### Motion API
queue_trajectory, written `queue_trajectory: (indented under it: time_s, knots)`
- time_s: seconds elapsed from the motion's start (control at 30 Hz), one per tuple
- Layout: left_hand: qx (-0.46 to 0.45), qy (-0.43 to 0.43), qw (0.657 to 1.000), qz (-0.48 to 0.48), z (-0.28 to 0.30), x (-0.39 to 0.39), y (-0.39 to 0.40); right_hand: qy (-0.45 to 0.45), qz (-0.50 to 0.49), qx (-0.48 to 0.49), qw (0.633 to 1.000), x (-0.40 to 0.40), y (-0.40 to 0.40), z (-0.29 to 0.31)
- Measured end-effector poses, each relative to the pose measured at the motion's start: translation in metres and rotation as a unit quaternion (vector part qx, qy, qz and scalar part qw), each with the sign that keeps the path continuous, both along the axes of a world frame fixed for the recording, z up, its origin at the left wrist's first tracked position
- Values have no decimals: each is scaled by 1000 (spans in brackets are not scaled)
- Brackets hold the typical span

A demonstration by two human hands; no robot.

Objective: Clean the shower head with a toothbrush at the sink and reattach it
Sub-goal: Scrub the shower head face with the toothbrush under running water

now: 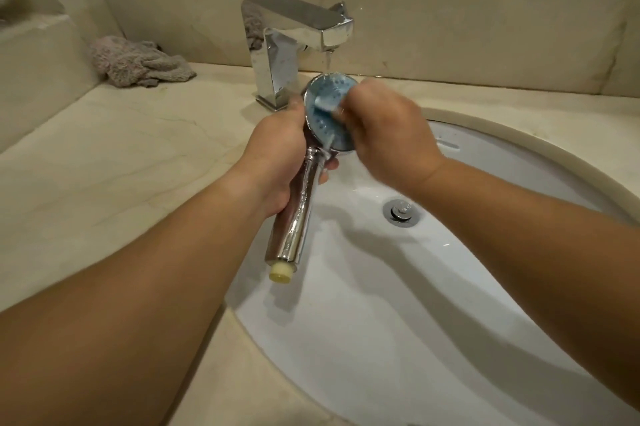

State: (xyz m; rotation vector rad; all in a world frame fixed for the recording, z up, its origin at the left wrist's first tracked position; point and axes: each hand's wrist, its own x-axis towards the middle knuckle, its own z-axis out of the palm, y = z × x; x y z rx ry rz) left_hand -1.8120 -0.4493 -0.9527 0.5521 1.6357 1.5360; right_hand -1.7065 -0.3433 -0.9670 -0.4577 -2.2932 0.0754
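Presently: left hand [277,155] grips shower head [329,114] over sink [519,135] rear edge; right hand [388,135] pinches toothbrush [320,103]. Advice: short strokes across every nozzle, under the stream.

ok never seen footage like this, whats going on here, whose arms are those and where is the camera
There is only one picture, taken by a wide-angle camera worn on a person's head, looking down at their own two bare arms. No machine is involved.

The left hand grips the chrome handle of a detached shower head, holding its blue spray face up under the faucet, which is running a thin stream. The right hand holds a toothbrush against that face; motion blur hides its exact shape.

Below them is a white sink with a metal drain, set in a beige stone counter. A crumpled grey cloth lies on the counter at the back left.
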Motion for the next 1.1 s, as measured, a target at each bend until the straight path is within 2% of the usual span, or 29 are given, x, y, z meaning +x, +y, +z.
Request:
queue_trajectory:
  time_s: [0.07, 0.2, 0.3, 0.43, 0.53, 0.57, 0.7, 0.8, 0.83, 0.93, 1.07, 1.1]
  knots:
    - [-9, 12, 1000, -4, 1, 1, 0, 21, -34, -24, 999, -3, 7, 8]
    - [-12, 15, 1000, -6, 4, 2, -3, -25, 33, 55, 998, -7, 1, 6]
    - [-16, 0, 1000, -9, 4, 4, -2, 28, -17, -1, 999, -4, 14, 15]
    - [-22, 9, 1000, -2, 5, 3, -2, -22, 25, 42, 999, -2, 3, 3]
    - [-16, 3, 1000, 11, 5, 4, -2, 36, -61, -61, 996, 1, 18, 10]
    - [-15, 3, 1000, 18, 5, 4, -2, 40, -71, -70, 994, 2, 20, 9]
    - [-16, 10, 999, 26, 6, 2, -1, -19, 28, 23, 999, 6, -3, -4]
    - [-15, 2, 999, 32, 6, 3, -1, 45, -49, -54, 996, 8, 11, 4]
    - [-14, 0, 999, 35, 5, 3, 0, 50, -52, -52, 996, 9, 11, 4]
    - [-12, 2, 999, 37, 5, 2, 0, -5, 27, 30, 999, 13, -4, -10]
    - [-17, 2, 999, 38, 5, 3, -1, 52, -38, -26, 998, 17, 10, -7]
    - [-17, 1, 999, 41, 5, 2, -1, 43, -32, -15, 998, 18, 8, -8]
